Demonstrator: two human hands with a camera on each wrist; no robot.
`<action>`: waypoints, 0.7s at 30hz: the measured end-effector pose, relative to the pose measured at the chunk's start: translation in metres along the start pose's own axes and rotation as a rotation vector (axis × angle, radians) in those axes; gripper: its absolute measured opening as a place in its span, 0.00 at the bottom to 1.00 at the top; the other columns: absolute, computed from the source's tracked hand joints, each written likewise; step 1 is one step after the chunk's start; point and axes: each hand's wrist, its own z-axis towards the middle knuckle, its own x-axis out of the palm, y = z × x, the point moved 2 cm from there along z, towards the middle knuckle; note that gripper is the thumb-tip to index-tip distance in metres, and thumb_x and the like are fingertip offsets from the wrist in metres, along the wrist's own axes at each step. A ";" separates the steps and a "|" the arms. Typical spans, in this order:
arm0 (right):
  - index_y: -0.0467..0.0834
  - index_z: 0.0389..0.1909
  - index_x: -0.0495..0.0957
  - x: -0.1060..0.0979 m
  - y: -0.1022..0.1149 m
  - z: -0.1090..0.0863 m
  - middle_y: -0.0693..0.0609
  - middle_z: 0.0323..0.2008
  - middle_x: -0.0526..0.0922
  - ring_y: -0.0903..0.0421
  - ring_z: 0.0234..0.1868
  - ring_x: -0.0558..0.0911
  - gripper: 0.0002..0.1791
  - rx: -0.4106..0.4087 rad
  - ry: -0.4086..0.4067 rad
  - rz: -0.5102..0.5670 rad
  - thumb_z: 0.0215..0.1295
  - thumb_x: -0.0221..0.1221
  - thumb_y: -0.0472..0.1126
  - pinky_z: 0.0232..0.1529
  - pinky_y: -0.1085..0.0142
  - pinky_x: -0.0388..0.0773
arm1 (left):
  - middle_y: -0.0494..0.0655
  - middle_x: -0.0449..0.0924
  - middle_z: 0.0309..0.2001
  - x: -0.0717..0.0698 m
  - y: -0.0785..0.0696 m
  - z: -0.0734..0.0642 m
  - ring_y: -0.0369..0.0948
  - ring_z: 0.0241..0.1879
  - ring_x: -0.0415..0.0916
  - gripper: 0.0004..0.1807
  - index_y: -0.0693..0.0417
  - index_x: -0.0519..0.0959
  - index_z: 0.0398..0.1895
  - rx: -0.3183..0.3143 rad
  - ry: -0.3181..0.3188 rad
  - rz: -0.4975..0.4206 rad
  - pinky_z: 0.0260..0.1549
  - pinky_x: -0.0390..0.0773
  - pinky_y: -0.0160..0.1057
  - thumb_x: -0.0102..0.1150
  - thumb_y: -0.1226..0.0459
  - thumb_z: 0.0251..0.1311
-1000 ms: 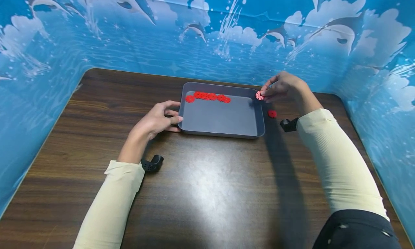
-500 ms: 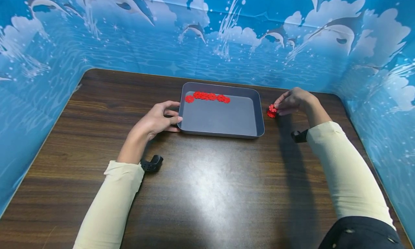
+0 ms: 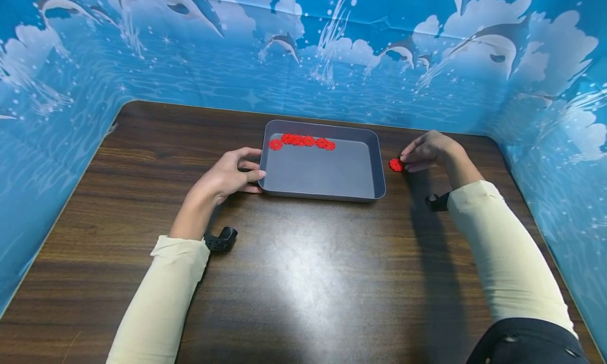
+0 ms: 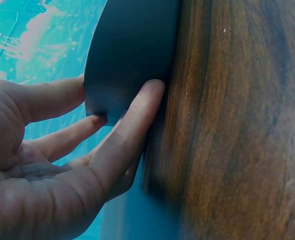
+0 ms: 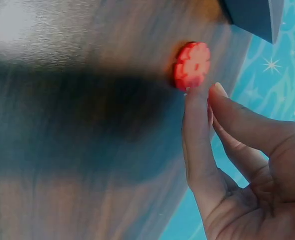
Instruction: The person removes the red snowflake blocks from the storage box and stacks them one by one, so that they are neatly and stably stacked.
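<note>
At the left end of the grey tray [image 3: 327,169], my left hand [image 3: 225,174] grips the wall. Its thumb tip lies over the rim, and fingers [image 4: 137,107] press along the outside. Inside, several red notched discs [image 3: 309,141] lie in a row near the back wall. Beyond the tray's right end, another red notched disc [image 3: 395,165] is on the table; the right wrist view shows a thick edge, like discs stacked together. My right hand [image 3: 431,150] is at it, one fingertip right at its edge and the thumb [image 5: 222,95] slightly apart from it.
The tray stands toward the back of a dark wood table [image 3: 294,269]. A blue dolphin-print cloth [image 3: 284,79] rises behind the table and along both sides. Black straps with small devices [image 3: 222,239] sit at the wrists.
My right hand moved right from the tray's back right corner, carrying a red notched disc, and lowered it onto the disc on the table. My left hand stayed on the tray.
</note>
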 end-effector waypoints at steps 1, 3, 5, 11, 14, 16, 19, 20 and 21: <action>0.32 0.53 0.83 0.000 0.003 -0.001 0.52 0.29 0.89 0.58 0.31 0.91 0.09 -0.003 -0.007 -0.012 0.78 0.62 0.32 0.47 0.58 0.94 | 0.66 0.67 0.74 0.000 0.000 0.000 0.57 0.62 0.81 0.38 0.49 0.55 0.87 0.000 0.001 0.000 0.53 0.92 0.44 0.56 0.68 0.81; 0.32 0.52 0.83 0.000 0.010 -0.004 0.52 0.29 0.90 0.58 0.32 0.91 0.09 -0.009 -0.021 -0.018 0.77 0.64 0.33 0.50 0.56 0.94 | 0.65 0.67 0.73 -0.001 0.001 0.000 0.57 0.62 0.81 0.37 0.49 0.55 0.87 0.002 0.002 0.000 0.53 0.92 0.44 0.56 0.68 0.81; 0.33 0.52 0.83 0.001 0.018 -0.006 0.52 0.31 0.90 0.58 0.33 0.92 0.10 -0.021 -0.037 -0.036 0.76 0.66 0.35 0.53 0.54 0.93 | 0.65 0.67 0.74 -0.001 0.001 0.001 0.57 0.62 0.81 0.37 0.49 0.55 0.87 0.004 0.004 0.000 0.54 0.92 0.44 0.56 0.68 0.81; 0.36 0.55 0.83 0.012 0.048 -0.013 0.53 0.35 0.91 0.58 0.35 0.92 0.13 -0.097 -0.063 -0.087 0.76 0.67 0.39 0.48 0.59 0.94 | 0.65 0.67 0.74 0.000 0.001 0.002 0.58 0.63 0.81 0.37 0.50 0.55 0.87 0.003 0.002 0.003 0.54 0.92 0.45 0.56 0.68 0.81; 0.36 0.54 0.84 0.023 0.067 -0.016 0.53 0.34 0.91 0.58 0.36 0.92 0.13 -0.129 -0.047 -0.080 0.76 0.67 0.38 0.47 0.60 0.94 | 0.65 0.67 0.74 0.001 0.001 0.001 0.58 0.63 0.81 0.37 0.50 0.55 0.87 0.001 0.000 0.004 0.55 0.92 0.46 0.56 0.68 0.81; 0.36 0.54 0.85 0.032 0.079 -0.015 0.54 0.33 0.91 0.58 0.37 0.92 0.12 -0.145 -0.027 -0.080 0.76 0.67 0.38 0.51 0.59 0.93 | 0.66 0.66 0.74 0.001 0.001 0.001 0.58 0.63 0.80 0.37 0.50 0.55 0.87 0.002 -0.001 0.005 0.55 0.92 0.46 0.56 0.69 0.81; 0.35 0.56 0.86 0.048 0.095 -0.012 0.52 0.34 0.92 0.57 0.40 0.91 0.13 -0.168 0.006 -0.079 0.76 0.66 0.37 0.60 0.55 0.90 | 0.66 0.67 0.74 0.000 0.002 0.001 0.57 0.63 0.80 0.37 0.50 0.55 0.87 0.005 -0.003 0.007 0.55 0.92 0.46 0.56 0.69 0.80; 0.35 0.57 0.85 0.054 0.099 -0.011 0.52 0.35 0.92 0.56 0.42 0.91 0.14 -0.175 0.015 -0.079 0.76 0.66 0.37 0.63 0.54 0.89 | 0.66 0.66 0.74 0.000 0.002 0.001 0.57 0.63 0.80 0.37 0.50 0.55 0.87 0.006 -0.002 0.007 0.55 0.92 0.46 0.56 0.69 0.80; 0.34 0.59 0.85 0.061 0.102 -0.009 0.51 0.36 0.92 0.55 0.44 0.91 0.16 -0.181 0.021 -0.083 0.76 0.66 0.36 0.65 0.52 0.88 | 0.66 0.66 0.74 0.001 0.002 0.001 0.58 0.63 0.80 0.37 0.50 0.55 0.87 0.007 -0.001 0.007 0.55 0.92 0.46 0.56 0.69 0.80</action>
